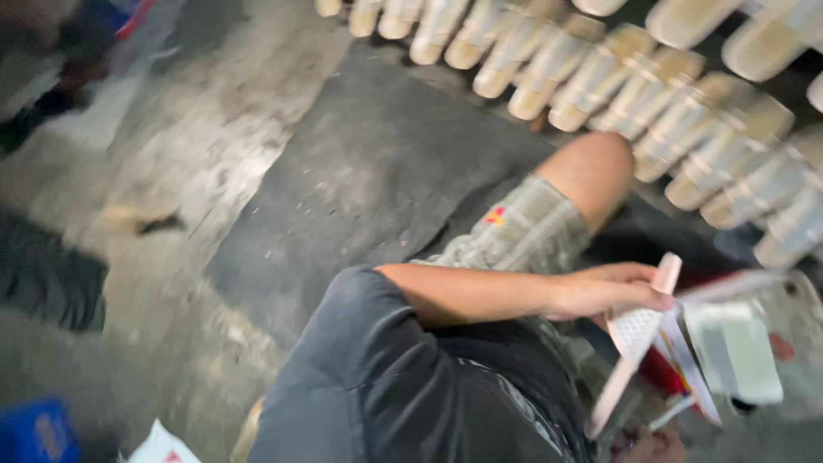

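Note:
The picture is motion-blurred. My left hand reaches out from a dark sleeve over my lap and grips a long flat pink and white strip that slants down to the left. Beside it lie a pale greenish-white flat sheet and red and white paper pieces. My right hand shows only partly at the bottom edge, below the strip; whether it holds anything cannot be told. My bent knee in checked shorts rises above the left hand.
Rows of pale beige cylinders wrapped in clear film lie stacked across the top and right. Rough grey concrete floor spreads to the left. A blue crate and a white bag sit at bottom left.

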